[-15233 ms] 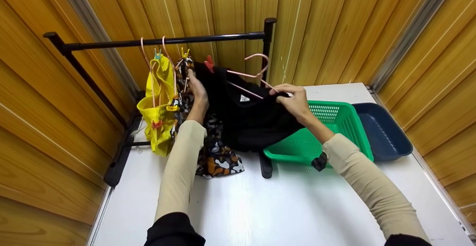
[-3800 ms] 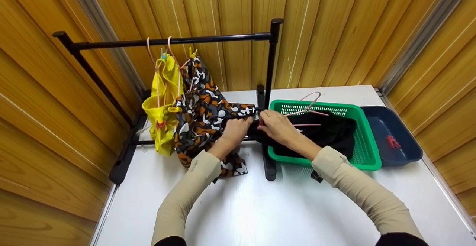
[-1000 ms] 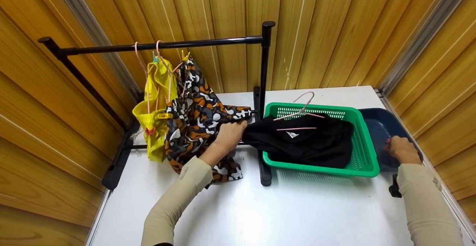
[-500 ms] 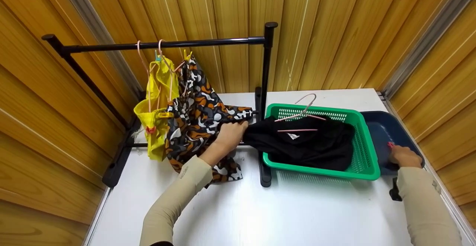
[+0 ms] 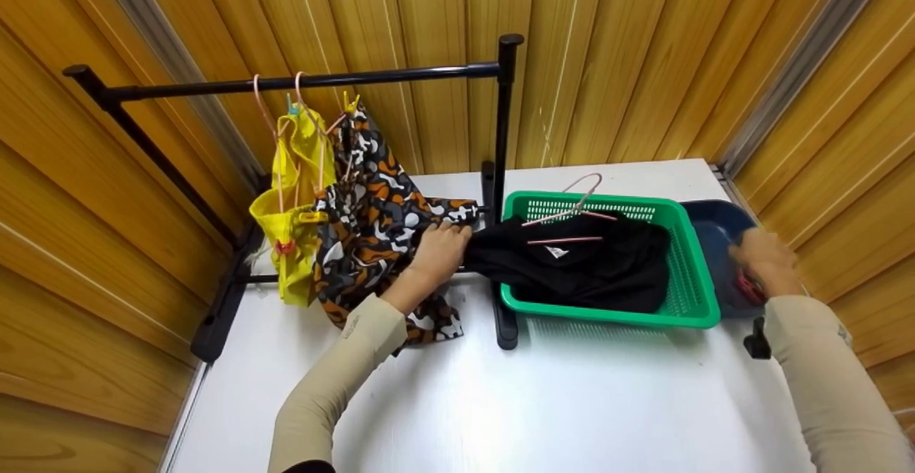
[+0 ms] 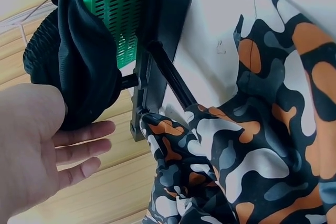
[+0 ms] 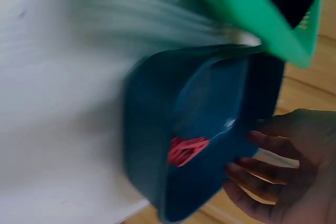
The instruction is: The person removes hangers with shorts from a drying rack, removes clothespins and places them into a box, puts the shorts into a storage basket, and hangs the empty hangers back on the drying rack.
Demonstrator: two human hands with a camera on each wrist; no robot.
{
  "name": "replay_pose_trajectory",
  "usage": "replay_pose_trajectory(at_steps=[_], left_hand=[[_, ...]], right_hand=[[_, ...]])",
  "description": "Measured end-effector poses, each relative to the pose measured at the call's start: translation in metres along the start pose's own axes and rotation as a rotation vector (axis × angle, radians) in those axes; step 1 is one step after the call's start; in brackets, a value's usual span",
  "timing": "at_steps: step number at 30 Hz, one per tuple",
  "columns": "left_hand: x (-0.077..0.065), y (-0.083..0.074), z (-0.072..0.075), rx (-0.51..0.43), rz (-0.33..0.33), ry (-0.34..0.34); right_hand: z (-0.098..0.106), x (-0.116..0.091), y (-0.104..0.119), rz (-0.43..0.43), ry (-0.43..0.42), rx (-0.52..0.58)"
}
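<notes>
My left hand (image 5: pixel 439 248) holds an end of a black garment (image 5: pixel 607 273). In the left wrist view the cloth (image 6: pixel 84 66) passes between thumb and forefinger, the other fingers extended. Most of the garment lies in a green basket (image 5: pixel 615 318), with a pink hanger (image 5: pixel 590 186) on top and a white tag showing. Over the dark blue tray (image 5: pixel 715 226), my right hand (image 5: pixel 766 259) is blurred. Its fingers are loosely bent with nothing between them in the right wrist view. Red clothespins (image 7: pixel 186 150) lie in the tray.
A black rack (image 5: pixel 386 76) stands at the left. From its bar hang a yellow garment (image 5: pixel 307 151) and a camouflage-patterned garment (image 5: pixel 386 208) on pink hangers, with coloured clothespins. Wood-patterned walls surround the white table (image 5: pixel 536 401).
My right hand has let go of a red clothespin in the tray and lifted slightly. Earlier it was at the black garment's end. My left hand keeps its hold on the cloth.
</notes>
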State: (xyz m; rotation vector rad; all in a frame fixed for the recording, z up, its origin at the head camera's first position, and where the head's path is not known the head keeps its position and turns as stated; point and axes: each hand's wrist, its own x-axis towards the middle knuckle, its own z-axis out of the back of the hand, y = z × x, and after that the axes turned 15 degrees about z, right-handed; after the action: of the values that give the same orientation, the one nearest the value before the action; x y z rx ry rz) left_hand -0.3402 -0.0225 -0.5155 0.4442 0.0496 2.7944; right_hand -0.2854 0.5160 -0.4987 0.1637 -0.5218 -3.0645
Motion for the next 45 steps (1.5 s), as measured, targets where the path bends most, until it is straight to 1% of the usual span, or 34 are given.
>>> replay_pose_trajectory(at_steps=[3,5,7,8,10,13,15,16,18,21,23,24,26,28,32,35,38,40,42,45], left_hand=[[0.003,-0.001,0.003,0.026,-0.008,0.016],[0.004,-0.003,0.004,0.056,-0.017,0.037],[0.006,-0.007,0.005,0.077,-0.036,0.059],[0.006,-0.009,0.006,0.087,-0.047,0.068],[0.007,-0.016,0.006,0.103,-0.079,0.055],[0.010,-0.028,0.006,0.100,-0.120,0.015],[0.013,-0.037,0.006,0.069,-0.123,-0.015],[0.014,-0.042,0.006,0.041,-0.116,-0.019],[0.017,-0.051,0.005,-0.027,-0.075,-0.004],[0.021,-0.061,0.003,-0.142,0.026,-0.003],[0.024,-0.065,0.000,-0.204,0.099,-0.021],[0.026,-0.066,-0.001,-0.235,0.130,-0.039],[0.027,-0.068,-0.003,-0.305,0.181,-0.066],[0.028,-0.068,-0.006,-0.385,0.214,-0.088],[0.027,-0.066,-0.008,-0.539,0.243,-0.144],[0.029,-0.066,-0.005,-0.620,0.252,-0.205],[0.032,-0.065,-0.001,-0.695,0.263,-0.242],[0.033,-0.065,0.003,-0.733,0.268,-0.254],[0.033,-0.063,0.008,-0.765,0.274,-0.261],[0.034,-0.060,0.013,-0.793,0.294,-0.259]], right_hand=[[0.007,0.010,0.020,0.047,-0.169,0.007],[0.007,0.017,0.037,0.103,-0.272,0.010],[0.004,0.022,0.054,0.174,-0.343,0.013],[0.002,0.024,0.062,0.211,-0.362,0.014],[-0.004,0.028,0.079,0.284,-0.354,0.038],[-0.013,0.034,0.101,0.370,-0.281,0.070],[-0.019,0.039,0.113,0.414,-0.227,0.085],[-0.023,0.042,0.119,0.433,-0.205,0.086],[-0.028,0.046,0.129,0.463,-0.168,0.082],[-0.036,0.051,0.140,0.474,-0.108,0.086],[-0.041,0.052,0.146,0.462,-0.087,0.086],[-0.044,0.053,0.148,0.453,-0.089,0.087],[-0.049,0.052,0.149,0.426,-0.102,0.097],[-0.053,0.051,0.150,0.384,-0.109,0.123],[-0.053,0.049,0.146,0.278,-0.161,0.200],[-0.049,0.049,0.144,0.170,-0.252,0.293],[-0.043,0.051,0.140,0.071,-0.334,0.394],[-0.038,0.051,0.136,0.037,-0.358,0.430],[-0.034,0.051,0.130,0.020,-0.368,0.439],[-0.029,0.049,0.122,-0.016,-0.386,0.472]])
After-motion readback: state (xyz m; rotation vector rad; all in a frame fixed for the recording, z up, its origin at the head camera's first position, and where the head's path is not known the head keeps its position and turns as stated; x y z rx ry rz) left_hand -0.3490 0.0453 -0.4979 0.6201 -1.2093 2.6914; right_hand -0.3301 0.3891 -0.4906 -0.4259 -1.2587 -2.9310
